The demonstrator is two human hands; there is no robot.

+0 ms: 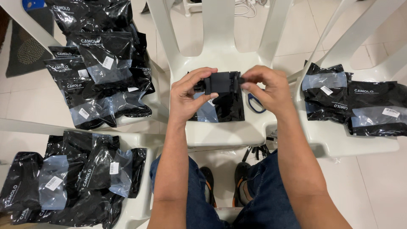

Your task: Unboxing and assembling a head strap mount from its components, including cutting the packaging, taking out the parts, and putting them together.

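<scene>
Head view: a seated person works over a white plastic chair (220, 127), looking down at both bare hands.
Left hand (188, 95): fingers curled shut around the left end of a small black boxy item (218, 82), thumb below and fingertips over its top edge.
Right hand (267, 87): thumb and forefinger pinched closed on a small black tab at the item's right end; the other fingers are loosely bent.
Item's place: held in the air just above the chair seat, between the two hands, over a flat black plastic pouch (224, 108) lying on the seat.
Key relation: the item's long axis runs left to right across the view, so each hand meets one end; the left hand carries most of it, the right only touches the tip.
Beside the right hand: a blue-handled tool (255, 104), partly hidden, rests on the seat.
Surroundings: heaps of sealed black pouches on chairs to the upper left (101, 63), lower left (72, 182) and right (356, 104).
Below: blue jeans (263, 191) and sandalled feet on the tiled floor (373, 182).
</scene>
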